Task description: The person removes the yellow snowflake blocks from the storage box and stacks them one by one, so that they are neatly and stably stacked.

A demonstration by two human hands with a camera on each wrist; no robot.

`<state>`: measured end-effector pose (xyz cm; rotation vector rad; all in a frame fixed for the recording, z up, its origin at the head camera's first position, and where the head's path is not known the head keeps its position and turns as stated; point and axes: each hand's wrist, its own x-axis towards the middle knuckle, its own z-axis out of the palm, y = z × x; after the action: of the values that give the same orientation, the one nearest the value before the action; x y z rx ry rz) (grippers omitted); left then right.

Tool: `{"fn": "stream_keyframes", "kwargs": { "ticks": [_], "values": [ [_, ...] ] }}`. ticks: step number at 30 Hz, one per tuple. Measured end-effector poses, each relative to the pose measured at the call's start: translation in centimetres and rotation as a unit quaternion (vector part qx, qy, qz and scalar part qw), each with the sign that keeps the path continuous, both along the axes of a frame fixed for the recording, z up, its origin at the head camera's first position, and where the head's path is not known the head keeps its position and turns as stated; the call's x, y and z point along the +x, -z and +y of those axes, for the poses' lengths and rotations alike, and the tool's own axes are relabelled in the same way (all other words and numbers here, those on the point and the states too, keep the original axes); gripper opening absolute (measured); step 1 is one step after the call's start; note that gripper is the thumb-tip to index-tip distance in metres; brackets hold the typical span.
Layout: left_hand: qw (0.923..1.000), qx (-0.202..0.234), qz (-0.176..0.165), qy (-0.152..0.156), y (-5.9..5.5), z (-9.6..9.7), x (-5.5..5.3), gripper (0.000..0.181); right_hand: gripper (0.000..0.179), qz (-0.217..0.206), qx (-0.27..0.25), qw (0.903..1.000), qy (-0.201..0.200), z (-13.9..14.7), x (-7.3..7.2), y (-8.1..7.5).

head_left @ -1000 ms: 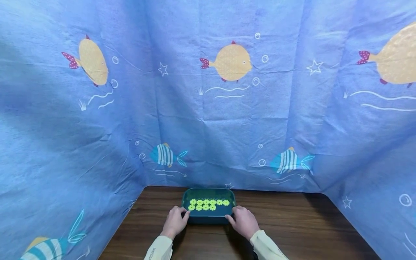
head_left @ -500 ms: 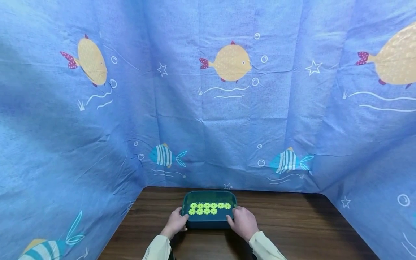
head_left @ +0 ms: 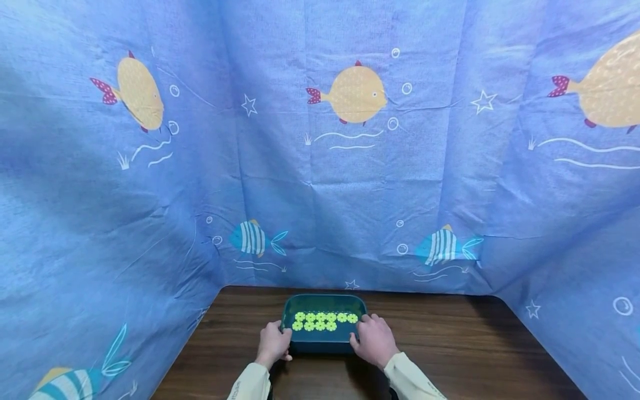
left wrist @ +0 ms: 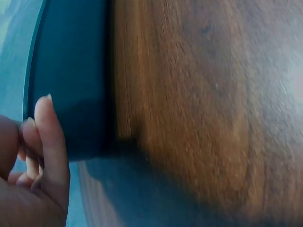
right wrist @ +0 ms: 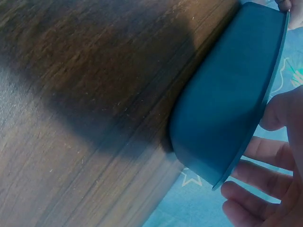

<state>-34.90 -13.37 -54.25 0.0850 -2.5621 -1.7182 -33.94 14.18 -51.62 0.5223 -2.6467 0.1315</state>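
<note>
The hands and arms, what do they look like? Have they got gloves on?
No gloves! The left hand and right hand are bare. The arms wear pale cream sleeves: the left sleeve has small dark lettering, too tiny to read, and the right sleeve is the same pale colour. A black bit peeks out by the left sleeve; I can't tell what it is.

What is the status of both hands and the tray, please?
Left hand and right hand gripping tray, one at each end. Tray upright, yellow-green flower shapes inside. No obstacle seen beside it.
</note>
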Motion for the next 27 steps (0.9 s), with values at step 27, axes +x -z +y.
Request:
{"fn": "stream_keyframes", "kwargs": {
  "ticks": [27],
  "values": [
    [0.9858, -0.107, -0.005, -0.130, -0.2, 2.2, -0.2, 0.011, 0.038, -0.257, -0.102, 0.9591, -0.061, -3.7, -3.8, -1.0]
  ]
}}
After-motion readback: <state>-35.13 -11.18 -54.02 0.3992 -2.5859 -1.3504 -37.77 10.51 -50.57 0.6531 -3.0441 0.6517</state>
